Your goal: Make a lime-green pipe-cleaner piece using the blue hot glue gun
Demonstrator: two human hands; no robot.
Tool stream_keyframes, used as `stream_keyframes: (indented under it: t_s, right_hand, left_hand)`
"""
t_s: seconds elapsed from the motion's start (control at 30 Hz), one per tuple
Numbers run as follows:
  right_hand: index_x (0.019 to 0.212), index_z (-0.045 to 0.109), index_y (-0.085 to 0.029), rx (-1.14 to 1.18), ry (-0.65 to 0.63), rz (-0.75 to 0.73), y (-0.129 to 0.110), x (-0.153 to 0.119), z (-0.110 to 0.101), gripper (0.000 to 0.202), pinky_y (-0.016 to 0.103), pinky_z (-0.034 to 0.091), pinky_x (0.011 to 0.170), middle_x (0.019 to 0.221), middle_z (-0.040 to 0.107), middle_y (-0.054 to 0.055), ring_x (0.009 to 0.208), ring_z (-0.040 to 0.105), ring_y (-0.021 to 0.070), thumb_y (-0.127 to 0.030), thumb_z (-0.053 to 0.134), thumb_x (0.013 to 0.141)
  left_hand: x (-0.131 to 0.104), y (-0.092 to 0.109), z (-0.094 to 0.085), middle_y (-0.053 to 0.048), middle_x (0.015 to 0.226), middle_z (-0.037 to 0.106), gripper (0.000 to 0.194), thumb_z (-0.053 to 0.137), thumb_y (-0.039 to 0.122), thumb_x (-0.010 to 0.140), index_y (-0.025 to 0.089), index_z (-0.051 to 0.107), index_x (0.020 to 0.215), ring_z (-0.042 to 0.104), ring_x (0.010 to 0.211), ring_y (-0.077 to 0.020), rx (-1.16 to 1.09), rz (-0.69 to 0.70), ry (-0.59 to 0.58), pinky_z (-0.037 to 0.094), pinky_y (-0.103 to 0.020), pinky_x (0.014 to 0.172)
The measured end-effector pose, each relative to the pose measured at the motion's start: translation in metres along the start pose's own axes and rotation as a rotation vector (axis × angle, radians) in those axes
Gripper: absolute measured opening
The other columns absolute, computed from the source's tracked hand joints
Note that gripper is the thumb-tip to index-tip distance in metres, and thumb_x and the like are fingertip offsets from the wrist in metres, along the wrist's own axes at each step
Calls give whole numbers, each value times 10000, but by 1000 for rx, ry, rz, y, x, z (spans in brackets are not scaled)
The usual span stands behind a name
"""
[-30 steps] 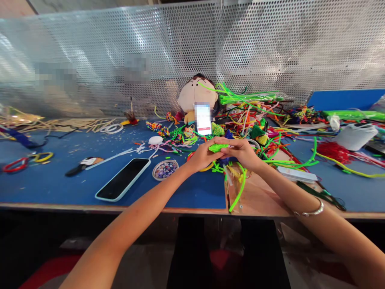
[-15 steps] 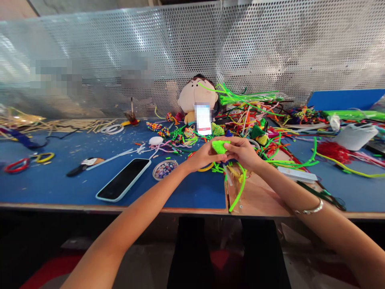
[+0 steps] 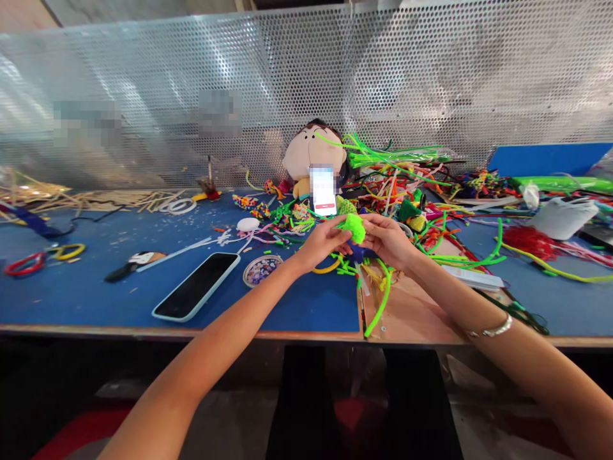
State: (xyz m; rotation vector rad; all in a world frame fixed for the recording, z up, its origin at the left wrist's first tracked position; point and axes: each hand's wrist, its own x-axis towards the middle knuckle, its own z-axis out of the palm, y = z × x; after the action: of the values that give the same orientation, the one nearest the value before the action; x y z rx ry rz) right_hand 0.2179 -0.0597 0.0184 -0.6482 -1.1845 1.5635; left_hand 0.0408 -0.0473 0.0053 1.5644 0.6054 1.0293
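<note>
Between my two hands is a bright green fuzzy piece, which looks made of pipe cleaner. My left hand pinches its left side, while the fingers of my right hand close on its right side. Both hands hover over the front middle of the table. Below them lie short green pipe cleaner bits and a long bent green pipe cleaner. A yellow ring shows under my left hand. The far side of the green piece is hidden.
A phone and a round tub of beads lie left of my hands. Farther left are scissors. Behind stand a plush doll and a lit phone. Heaped pipe cleaners spread right, before a perforated metal panel.
The green piece has been turned in my fingers: it showed a flat, angular face before and now looks rounded. My hands have shifted only slightly.
</note>
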Motion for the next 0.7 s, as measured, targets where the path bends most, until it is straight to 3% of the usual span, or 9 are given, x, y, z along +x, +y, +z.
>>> stream_keyframes:
  t_s: [0.17, 0.3, 0.43, 0.57, 0.7]
  right_hand:
    - [829, 630, -182, -18, 96, -42, 1, 1, -1, 279, 140, 557, 563, 650, 669, -56, 537, 627, 47, -276, 803, 631]
    - [859, 608, -188, -258, 129, -226, 6, 1, 3, 327, 222, 570, 616, 701, 685, -31, 615, 645, 92, -349, 788, 638]
    - [952, 601, -203, -556, 112, -408, 8, -5, 9, 300, 330, 576, 744, 874, 723, 23, 810, 683, 167, -320, 729, 708]
    - [1006, 595, -225, -750, 144, -528, 8, -11, 12, 269, 367, 564, 817, 931, 713, 27, 878, 686, 187, -277, 678, 755]
    - [1053, 577, -233, -860, 131, -595, 7, -15, 12, 257, 339, 566, 806, 988, 680, 30, 868, 681, 171, -240, 607, 798]
  left_hand:
    - [-1, 1, 1, -67, 850, 707, 731, 662, 580, 723, 178, 493, 1309, 670, 620, -134, -49, -39, 41, 545, -255, 619]
    - [-2, 2, 3, -60, 882, 693, 709, 713, 520, 701, 181, 518, 1293, 660, 648, -127, -22, -45, 0, 543, -251, 638]
    - [-3, 4, 5, -57, 1042, 681, 690, 766, 398, 679, 239, 524, 1306, 635, 742, -116, -30, 9, -57, 538, -245, 677]
    - [-3, 4, 5, -31, 987, 703, 636, 783, 301, 653, 242, 585, 1255, 598, 655, -82, -22, 11, 20, 508, -232, 647]
    - [-3, 3, 6, -61, 1108, 681, 528, 792, 268, 619, 217, 672, 1131, 624, 720, -101, -26, 73, 93, 521, -250, 687]
